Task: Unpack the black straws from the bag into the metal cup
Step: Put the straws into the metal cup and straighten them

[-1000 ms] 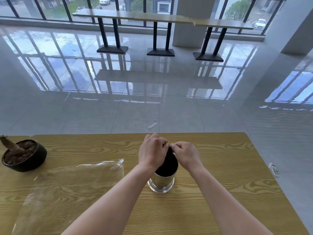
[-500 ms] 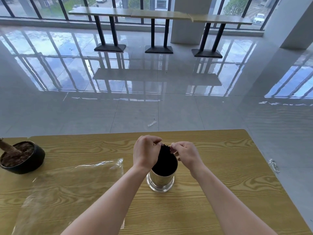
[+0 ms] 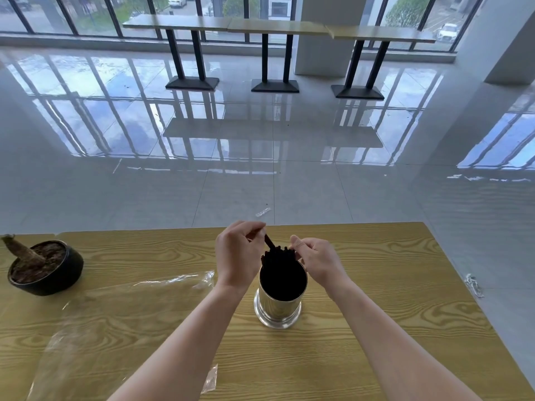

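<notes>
A shiny metal cup [image 3: 278,308] stands upright on the wooden table [image 3: 376,328], packed with black straws [image 3: 282,276] whose tips stick up above the rim. My left hand [image 3: 238,254] pinches one black straw that leans out of the bundle toward the far left. On the other side, my right hand [image 3: 317,260] touches the straw tips with thumb and fingers closed on them. The clear plastic bag [image 3: 110,322] lies flat on the table to the left of the cup; no straws show in it.
A black pot [image 3: 49,277] of soil with a cut brown stump sits at the table's left edge. The table's far edge runs just beyond my hands. Scraps of clear plastic lie on the grey floor [image 3: 263,211].
My hands have drawn apart above the cup. The left hand has lifted one straw partway out of the bundle, and the straw tips now show between the hands.
</notes>
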The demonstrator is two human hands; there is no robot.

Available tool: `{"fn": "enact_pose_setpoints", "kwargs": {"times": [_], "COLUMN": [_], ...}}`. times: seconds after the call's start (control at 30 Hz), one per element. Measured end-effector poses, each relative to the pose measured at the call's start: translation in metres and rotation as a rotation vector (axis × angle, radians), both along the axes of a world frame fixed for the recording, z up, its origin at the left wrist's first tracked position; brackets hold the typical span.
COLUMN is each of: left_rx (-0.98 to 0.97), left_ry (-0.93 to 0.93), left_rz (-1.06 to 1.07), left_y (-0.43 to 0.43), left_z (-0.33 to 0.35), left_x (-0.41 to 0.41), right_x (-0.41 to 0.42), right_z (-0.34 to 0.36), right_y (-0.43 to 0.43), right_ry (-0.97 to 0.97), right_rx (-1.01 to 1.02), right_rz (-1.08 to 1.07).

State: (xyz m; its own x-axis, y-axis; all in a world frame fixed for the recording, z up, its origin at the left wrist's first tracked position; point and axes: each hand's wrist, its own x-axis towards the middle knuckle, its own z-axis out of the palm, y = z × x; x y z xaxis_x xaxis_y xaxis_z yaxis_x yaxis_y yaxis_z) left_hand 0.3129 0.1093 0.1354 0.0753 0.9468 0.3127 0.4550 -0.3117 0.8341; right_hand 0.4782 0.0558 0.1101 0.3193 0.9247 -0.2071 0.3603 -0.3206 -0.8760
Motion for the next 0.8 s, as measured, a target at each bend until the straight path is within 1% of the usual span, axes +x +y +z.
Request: {"fn": "enact_pose_setpoints", "kwargs": {"times": [0.1, 0.27, 0.43, 0.57, 0.67, 0.8], "left_rx": [0.029, 0.024, -0.036, -0.169, -0.296, -0.365], "left_ry": [-0.081, -0.229, -0.519, -0.776, -0.944, -1.015], "left_rz": [0.027, 0.075, 0.195, 0.315, 0.349, 0.359], "left_y": [0.006, 0.016, 0.018, 0.014, 0.010, 0.005], "left_z": [0.011, 0.029, 0.038, 0.034, 0.025, 0.015], "left_x": [-0.012, -0.038, -0.071, -0.088, -0.096, -0.102], "right_x": [0.001, 0.001, 0.003, 0.000, -0.004, -0.005], "right_z": [-0.004, -0.007, -0.006, -0.006, -0.006, -0.005], "right_y": [-0.001, -0.004, 0.001, 0.005, 0.006, 0.006], "right_ry": [-0.021, 0.001, -0.093, -0.189, -0.227, -0.236], "right_rx": [0.024, -0.004, -0.040, -0.070, -0.062, -0.066], "right_rz": [-0.041, -0.070, -0.032, -0.040, -0.061, -0.093]}}
